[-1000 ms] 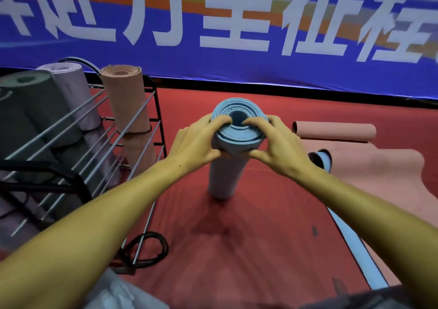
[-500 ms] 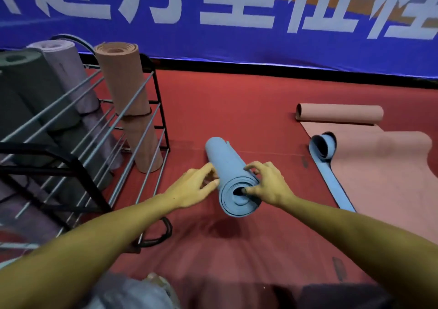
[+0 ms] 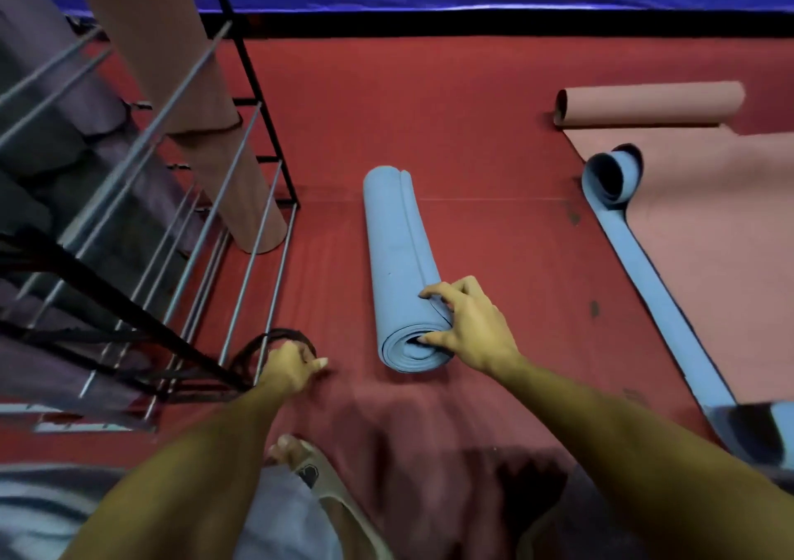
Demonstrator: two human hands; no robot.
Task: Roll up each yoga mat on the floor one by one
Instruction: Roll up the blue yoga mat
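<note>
On the red floor (image 3: 494, 138), centre frame: rolled blue mat (image 3: 401, 267) lying flat, long axis running away from the camera, spiral end facing the viewer. Outer flap edge runs as a seam along the top of the roll.

Right hand (image 3: 470, 329) is on the near end of the roll, right side. Fingers curled over the top onto the seam, thumb tucked against the spiral end near the core. So it grips the roll at the very end; almost all of the mat's length sticks out beyond the hand, away from the camera.

Left hand (image 3: 288, 368) is off the mat, well to its left, down at the floor by the foot of the metal rack (image 3: 240, 224). Fingers curled, right at a black strap loop (image 3: 275, 340) lying there. Can't tell if it actually pinches the strap or is just touching; motion blur.

Rack at left holds rolled mats on end: a peach rolled mat (image 3: 180, 86) leaning on the bars, and purple-grey ones, blurred, behind.

Right side: pink mat (image 3: 722, 215) spread flat, far end curled into a roll. A second blue mat (image 3: 644, 258) lies under its left edge as a strip, far end curled up too. Both well apart from the gripped roll.

Bottom of frame: sandalled foot (image 3: 309, 469), light clothing, blurred.
</note>
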